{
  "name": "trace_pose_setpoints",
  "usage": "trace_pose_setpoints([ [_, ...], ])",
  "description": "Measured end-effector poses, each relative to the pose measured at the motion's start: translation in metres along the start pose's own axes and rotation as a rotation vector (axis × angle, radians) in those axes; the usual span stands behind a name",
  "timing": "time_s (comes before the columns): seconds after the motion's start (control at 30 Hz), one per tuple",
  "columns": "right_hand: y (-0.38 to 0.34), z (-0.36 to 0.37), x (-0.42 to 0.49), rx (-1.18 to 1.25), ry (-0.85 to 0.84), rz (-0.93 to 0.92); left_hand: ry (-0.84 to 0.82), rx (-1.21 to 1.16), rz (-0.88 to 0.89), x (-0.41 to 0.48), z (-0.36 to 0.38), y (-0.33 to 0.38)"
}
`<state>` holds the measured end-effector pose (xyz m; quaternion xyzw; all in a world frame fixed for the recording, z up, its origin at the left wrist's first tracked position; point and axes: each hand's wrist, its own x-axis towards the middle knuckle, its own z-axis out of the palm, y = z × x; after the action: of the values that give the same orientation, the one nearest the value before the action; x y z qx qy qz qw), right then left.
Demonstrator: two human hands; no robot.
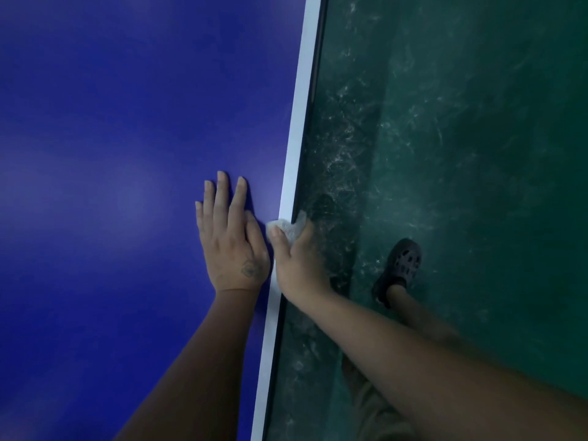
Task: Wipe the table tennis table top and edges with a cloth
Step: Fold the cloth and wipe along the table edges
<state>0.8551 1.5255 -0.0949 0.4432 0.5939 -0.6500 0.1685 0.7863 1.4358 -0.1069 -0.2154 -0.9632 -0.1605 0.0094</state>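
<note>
White crumpled cloth (285, 229), gripped by the right hand (299, 268), straddles the blue counter (127, 122) at its white edge; the left hand (232, 246) lies flat, fingers straight.

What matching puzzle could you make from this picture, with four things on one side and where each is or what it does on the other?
Things:
1. left hand
2. right hand
3. cloth
4. clog

Places or states:
A. standing on the green floor
B. lying flat on the blue table top
C. draped over the white table edge
D. gripping the cloth

Pairs: 1-B, 2-D, 3-C, 4-A.
</note>
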Motion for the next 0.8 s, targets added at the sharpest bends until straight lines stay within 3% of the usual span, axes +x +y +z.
trace_pose_setpoints([
  [0.3,-0.072,-0.035,0.080,-0.004,0.064,-0.004,-0.019,-0.013,-0.016,0.000,-0.002,0.001],
  [0.57,-0.036,-0.015,0.023,-0.014,0.045,0.013,-0.045,-0.016,-0.020,0.002,-0.003,0.001],
  [0.8,-0.070,-0.035,0.069,-0.008,0.012,0.052,-0.074,0.002,-0.039,0.004,-0.005,0.004],
])
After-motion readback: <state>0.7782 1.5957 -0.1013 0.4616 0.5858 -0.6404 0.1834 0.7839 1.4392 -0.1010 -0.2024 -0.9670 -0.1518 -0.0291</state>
